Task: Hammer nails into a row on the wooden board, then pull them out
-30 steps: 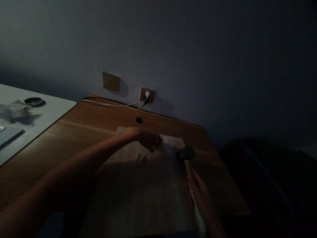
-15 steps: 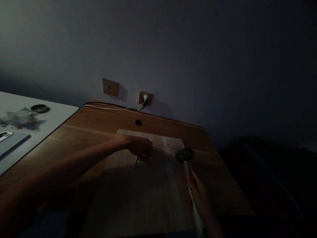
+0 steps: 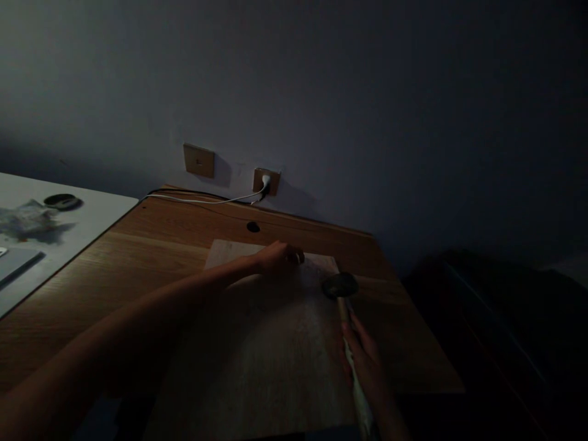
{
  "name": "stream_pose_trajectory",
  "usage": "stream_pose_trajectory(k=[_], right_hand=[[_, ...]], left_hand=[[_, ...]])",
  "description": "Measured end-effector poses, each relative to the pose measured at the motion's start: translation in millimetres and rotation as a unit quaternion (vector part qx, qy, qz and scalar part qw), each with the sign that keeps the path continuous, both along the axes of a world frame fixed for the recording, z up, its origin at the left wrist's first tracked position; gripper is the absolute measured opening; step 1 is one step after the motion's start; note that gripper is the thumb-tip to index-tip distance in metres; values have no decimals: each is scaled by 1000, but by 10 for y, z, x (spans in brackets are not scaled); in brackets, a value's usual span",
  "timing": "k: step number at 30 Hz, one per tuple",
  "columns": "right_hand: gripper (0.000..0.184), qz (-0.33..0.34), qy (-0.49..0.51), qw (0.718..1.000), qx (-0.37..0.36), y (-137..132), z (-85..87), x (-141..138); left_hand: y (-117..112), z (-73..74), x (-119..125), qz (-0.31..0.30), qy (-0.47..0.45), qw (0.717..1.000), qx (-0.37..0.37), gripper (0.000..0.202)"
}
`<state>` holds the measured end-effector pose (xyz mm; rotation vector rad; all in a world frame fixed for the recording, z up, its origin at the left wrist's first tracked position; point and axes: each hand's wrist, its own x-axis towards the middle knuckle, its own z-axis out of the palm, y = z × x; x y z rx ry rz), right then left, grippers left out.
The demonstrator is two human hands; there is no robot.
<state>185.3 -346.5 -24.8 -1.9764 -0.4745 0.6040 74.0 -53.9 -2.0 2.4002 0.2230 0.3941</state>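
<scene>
My right hand (image 3: 365,352) is wrapped round the handle of a mallet (image 3: 340,286), whose dark head points away from me over the board's right edge. The handle is light-coloured, with a pale lower part. My left hand (image 3: 279,257) is over the far part of a wooden board (image 3: 275,367), its fingers curled together. A small pale spot shows at its fingertips; whether this is a held piece, I cannot make out. Shadow covers much of the board under my left forearm.
The board lies on a brown wooden table (image 3: 114,269) against the wall. A white table (image 3: 101,211) adjoins on the left, with a computer mouse (image 3: 63,201), a crumpled plastic bag (image 3: 34,220) and a grey laptop-like slab (image 3: 18,266). A white cable (image 3: 206,201) runs to a wall socket (image 3: 266,182).
My left hand has moved right and away from me, off the small metallic piece seen below it earlier. The small items toward the board's far right are now hidden or indistinct. The mallet stays nearly still.
</scene>
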Motion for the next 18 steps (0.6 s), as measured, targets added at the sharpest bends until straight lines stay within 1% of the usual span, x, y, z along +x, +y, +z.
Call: stream_pose_trajectory(k=[4, 8, 13, 18], right_hand=[[81, -3, -1, 1000, 8, 5, 8, -18], [77, -3, -9, 1000, 4, 2, 21, -10], [74, -2, -6, 1000, -3, -21, 30, -10], [82, 3, 17, 1000, -14, -24, 44, -27]], left_hand=[[-23, -122, -11, 33, -6, 999, -17, 18], [-16, -148, -42, 60, 4, 998, -20, 17], [-39, -144, -15, 35, -7, 999, -7, 20], [-47, -185, 5, 1, -8, 999, 32, 17]])
